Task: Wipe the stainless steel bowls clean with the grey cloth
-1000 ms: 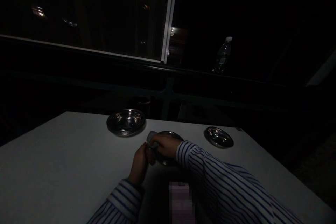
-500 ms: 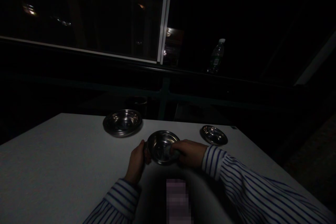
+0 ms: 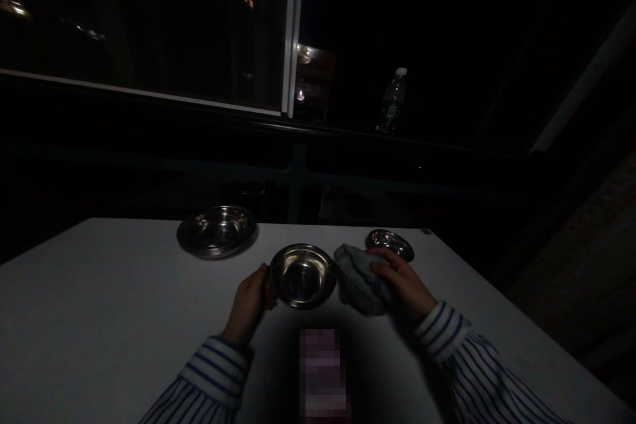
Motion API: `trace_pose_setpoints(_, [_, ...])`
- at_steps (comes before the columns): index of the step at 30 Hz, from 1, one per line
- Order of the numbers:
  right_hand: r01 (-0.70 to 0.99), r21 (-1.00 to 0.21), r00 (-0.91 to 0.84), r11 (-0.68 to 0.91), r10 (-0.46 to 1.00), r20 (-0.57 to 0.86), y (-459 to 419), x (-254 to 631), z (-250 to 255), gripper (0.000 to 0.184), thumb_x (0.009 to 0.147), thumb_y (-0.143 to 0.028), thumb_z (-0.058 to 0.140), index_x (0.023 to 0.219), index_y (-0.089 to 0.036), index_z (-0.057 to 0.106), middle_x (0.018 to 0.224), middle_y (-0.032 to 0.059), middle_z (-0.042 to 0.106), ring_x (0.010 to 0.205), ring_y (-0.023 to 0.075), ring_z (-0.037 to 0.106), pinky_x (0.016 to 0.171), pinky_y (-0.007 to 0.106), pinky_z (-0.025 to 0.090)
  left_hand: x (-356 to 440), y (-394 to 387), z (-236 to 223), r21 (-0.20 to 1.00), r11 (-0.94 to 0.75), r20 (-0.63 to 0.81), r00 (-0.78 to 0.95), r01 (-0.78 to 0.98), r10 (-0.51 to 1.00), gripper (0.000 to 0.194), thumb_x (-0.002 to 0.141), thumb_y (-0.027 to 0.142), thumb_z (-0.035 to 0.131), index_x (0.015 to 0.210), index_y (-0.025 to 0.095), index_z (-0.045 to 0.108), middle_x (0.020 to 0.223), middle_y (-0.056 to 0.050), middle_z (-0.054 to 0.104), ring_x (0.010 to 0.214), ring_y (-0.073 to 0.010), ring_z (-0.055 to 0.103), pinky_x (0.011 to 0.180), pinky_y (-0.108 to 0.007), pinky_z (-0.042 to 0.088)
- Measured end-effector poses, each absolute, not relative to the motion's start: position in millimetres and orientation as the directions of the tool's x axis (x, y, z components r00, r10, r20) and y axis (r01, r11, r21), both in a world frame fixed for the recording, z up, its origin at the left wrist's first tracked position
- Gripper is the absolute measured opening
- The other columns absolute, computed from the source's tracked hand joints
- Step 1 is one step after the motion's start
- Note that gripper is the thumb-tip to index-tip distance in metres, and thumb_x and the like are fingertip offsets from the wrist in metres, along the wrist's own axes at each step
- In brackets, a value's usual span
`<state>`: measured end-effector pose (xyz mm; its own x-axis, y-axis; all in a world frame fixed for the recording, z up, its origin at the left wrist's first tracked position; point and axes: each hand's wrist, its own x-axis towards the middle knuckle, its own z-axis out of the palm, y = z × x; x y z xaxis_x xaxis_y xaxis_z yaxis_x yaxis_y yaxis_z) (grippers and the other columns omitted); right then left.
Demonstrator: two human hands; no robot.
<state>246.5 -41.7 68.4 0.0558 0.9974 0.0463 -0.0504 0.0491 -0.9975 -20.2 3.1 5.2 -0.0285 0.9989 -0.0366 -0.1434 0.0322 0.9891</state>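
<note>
Closest in, at six o'clock, a pixelated patch on the white tabletop, flanked by two blue-striped shirt sleeves: left sleeve toward seven o'clock, right sleeve toward five. Just beyond, at about eleven o'clock from the body, the left hand curled closed around the left rim of a steel bowl, thumb and fingers pinching the rim, though the fingers behind it are partly hidden. Bowl upright and open side up at twelve o'clock, its base apparently on the table, its inside shining. Right beside it, at about one o'clock, a bunched grey cloth, touching or nearly touching the bowl's right side, under the right hand. Right hand's fingers loosely spread and pressed over the cloth, with no clear pinch visible. Farther off, at eleven o'clock, a wide steel dish on the table, possibly a stack, too dim to tell. At one o'clock, a smaller steel dish, just behind the cloth. Past the table edge, a dark railing; beyond that, a pale window frame at twelve o'clock and a plastic water bottle at one, dim against the dark.
</note>
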Motion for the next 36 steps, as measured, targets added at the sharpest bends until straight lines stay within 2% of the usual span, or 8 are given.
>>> trace_pose_setpoints(3, [-0.167,-0.986,0.141,0.026,0.99,0.003,-52,252,57,0.041,0.062,-0.034,0.069,0.098,-0.018,0.054,0.089,0.0037,0.064,0.079,0.0179,0.061,0.071,0.029,0.046,-20,2,7,0.992,0.031,-0.033,-0.019,-0.124,0.999,0.044,0.071,0.056,0.048,0.054,0.016,0.053,0.041,0.002,0.051,0.039,-0.0118,0.046,0.043,-0.025,0.036])
trace_pose_setpoints(8, [-0.21,-0.977,0.197,-0.028,0.978,-0.071,-69,263,32,0.036,0.063,-0.035,0.068,0.093,-0.019,0.055,0.082,0.0013,0.064,0.075,0.0159,0.061,0.07,0.027,0.046,-18,0,8,0.997,0.008,-0.008,0.004,-0.078,1.0,0.044,0.073,0.055,0.046,0.052,0.016,0.053,0.04,0.001,0.05,0.039,-0.0123,0.047,0.043,-0.024,0.036])
trace_pose_setpoints(11, [0.026,-0.998,0.254,-0.05,0.966,-0.042,-77,271,16,0.035,0.07,-0.041,0.058,0.095,-0.017,0.052,0.083,0.0031,0.063,0.079,0.0169,0.06,0.073,0.028,0.045,-18,-2,9,0.998,-0.034,0.036,0.046,-0.049,0.998,0.042,0.073,0.054,0.047,0.054,0.017,0.054,0.042,0.001,0.052,0.041,-0.0122,0.047,0.044,-0.024,0.036])
trace_pose_setpoints(14, [0.284,-0.956,0.261,-0.078,0.965,-0.001,-83,280,8,0.037,0.073,-0.045,0.05,0.095,-0.015,0.051,0.082,0.0048,0.062,0.081,0.018,0.059,0.073,0.029,0.044,-17,-3,10,0.999,-0.045,0.045,0.052,-0.01,0.998,0.041,0.073,0.053,0.048,0.056,0.017,0.055,0.044,0.001,0.053,0.043,-0.0121,0.047,0.044,-0.023,0.037])
trace_pose_setpoints(22, [0.624,-0.763,0.243,-0.167,0.97,-0.014,-101,301,15,0.032,0.076,-0.044,0.045,0.087,-0.016,0.056,0.08,0.007,0.064,0.075,0.0206,0.059,0.069,0.032,0.042,-11,-7,14,0.999,-0.033,0.031,0.059,0.037,0.998,0.04,0.071,0.053,0.049,0.062,0.015,0.06,0.05,0.0,0.055,0.048,-0.0134,0.049,0.047,-0.024,0.039])
trace_pose_setpoints(26, [0.762,-0.626,0.2,-0.167,0.98,-0.018,-113,309,31,0.027,0.078,-0.039,0.045,0.082,-0.018,0.062,0.084,0.0071,0.067,0.08,0.0198,0.061,0.074,0.029,0.041,-11,-10,14,0.999,-0.01,0.008,0.054,0.036,0.998,0.042,0.069,0.053,0.05,0.071,0.013,0.063,0.062,-0.004,0.062,0.06,-0.0167,0.055,0.051,-0.026,0.042])
trace_pose_setpoints(30, [0.858,-0.488,0.18,-0.159,0.984,-0.005,-113,308,56,0.03,0.081,-0.034,0.04,0.087,-0.018,0.064,0.091,0.0095,0.067,0.087,0.0198,0.061,0.078,0.028,0.04,-13,-11,15,0.999,-0.002,-0.001,0.062,0.044,0.998,0.046,0.068,0.055,0.05,0.073,0.012,0.064,0.068,-0.007,0.064,0.066,-0.019,0.057,0.053,-0.028,0.044])
trace_pose_setpoints(36, [0.932,-0.363,0.015,-0.014,1.0,0.001,-86,273,87,0.034,0.084,-0.03,0.033,0.093,-0.017,0.063,0.096,0.0081,0.066,0.09,0.0185,0.059,0.076,0.026,0.038,-15,-10,14,0.999,0.046,-0.047,0.065,0.008,0.997,0.051,0.069,0.057,0.049,0.08,0.009,0.064,0.072,-0.01,0.065,0.064,-0.019,0.058,0.054,-0.03,0.046])
